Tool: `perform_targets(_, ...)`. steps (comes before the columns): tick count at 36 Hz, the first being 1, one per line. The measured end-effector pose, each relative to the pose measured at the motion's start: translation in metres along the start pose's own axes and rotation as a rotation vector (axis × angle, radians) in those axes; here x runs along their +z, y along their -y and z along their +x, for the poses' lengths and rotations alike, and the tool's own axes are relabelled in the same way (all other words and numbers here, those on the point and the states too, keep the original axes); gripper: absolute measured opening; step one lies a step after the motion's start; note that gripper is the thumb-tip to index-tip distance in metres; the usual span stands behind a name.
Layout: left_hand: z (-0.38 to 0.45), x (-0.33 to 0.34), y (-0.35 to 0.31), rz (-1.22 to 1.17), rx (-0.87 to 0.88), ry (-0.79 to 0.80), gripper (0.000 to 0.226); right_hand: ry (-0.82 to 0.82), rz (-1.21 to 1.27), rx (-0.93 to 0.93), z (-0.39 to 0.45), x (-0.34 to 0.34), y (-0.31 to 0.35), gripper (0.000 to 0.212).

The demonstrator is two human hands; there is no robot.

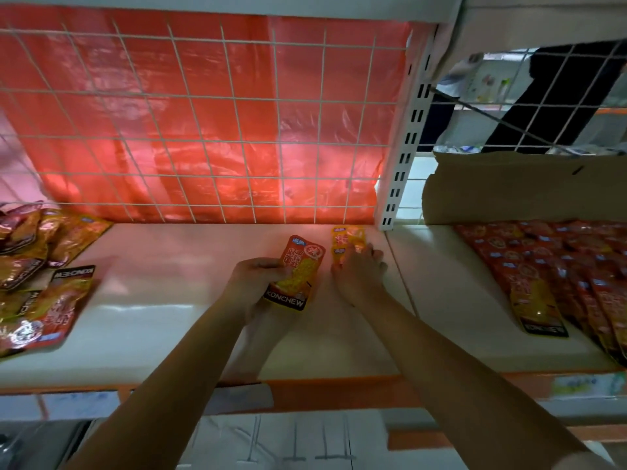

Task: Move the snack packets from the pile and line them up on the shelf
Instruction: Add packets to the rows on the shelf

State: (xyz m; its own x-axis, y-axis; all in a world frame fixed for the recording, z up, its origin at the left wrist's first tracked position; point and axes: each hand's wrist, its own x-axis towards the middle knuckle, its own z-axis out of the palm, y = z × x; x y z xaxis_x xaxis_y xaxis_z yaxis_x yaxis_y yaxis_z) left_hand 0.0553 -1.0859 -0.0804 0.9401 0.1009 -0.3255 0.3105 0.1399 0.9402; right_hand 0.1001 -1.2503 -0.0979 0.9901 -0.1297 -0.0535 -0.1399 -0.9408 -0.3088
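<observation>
A person's two bare arms reach over the orange front lip of a white shelf (176, 266) in a shop. The left hand (258, 276) curls its fingers round a red-and-yellow snack packet (298, 276) marked KONCHEW, gripping it by its left edge and holding it at a slight tilt just over the shelf board. Just beside it, the right hand (359, 276) lies with fingers spread on yellow packets (347, 240) set near the back of the shelf, close to the slotted white upright (403, 154); whether those fingers pinch a packet cannot be told. A loose pile of packets (37, 273) sits at the shelf's far left, well apart from the hands, with bare white board between. Behind runs a white wire grid (203, 123) backed by red plastic sheeting. In the bay to the right, overlapping red packets (559, 266) lie in rows below a cardboard box (526, 188).
</observation>
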Motion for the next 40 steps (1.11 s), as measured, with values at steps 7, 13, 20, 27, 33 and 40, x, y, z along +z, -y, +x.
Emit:
perform_targets(7, -0.003, -0.011, -0.005, -0.065, -0.013, -0.042, 0.017, 0.023, 0.013, 0.059, 0.02, 0.008, 0.026, 0.06)
perform_targets(13, -0.002, -0.014, -0.006, -0.06, -0.019, -0.031, 0.016, 0.037, 0.064, 0.101, 0.025, 0.01, 0.028, 0.065)
perform_targets(20, -0.002, -0.003, -0.009, -0.069, 0.009, -0.004, 0.018, -0.056, 0.052, -0.004, 0.021, -0.003, 0.015, 0.058)
perform_targets(27, -0.005, 0.04, -0.004, -0.123, 0.031, 0.037, 0.018, -0.074, 0.557, -0.112, -0.023, -0.041, -0.021, 0.031)
perform_targets(33, -0.014, 0.109, 0.01, -0.057, 0.073, 0.184, 0.024, -0.034, 0.826, -0.034, -0.046, -0.061, -0.071, 0.037)
perform_targets(40, -0.022, 0.178, 0.022, 0.426, 0.252, 0.445, 0.024, -0.162, 1.017, 0.129, -0.062, -0.086, -0.154, 0.04)
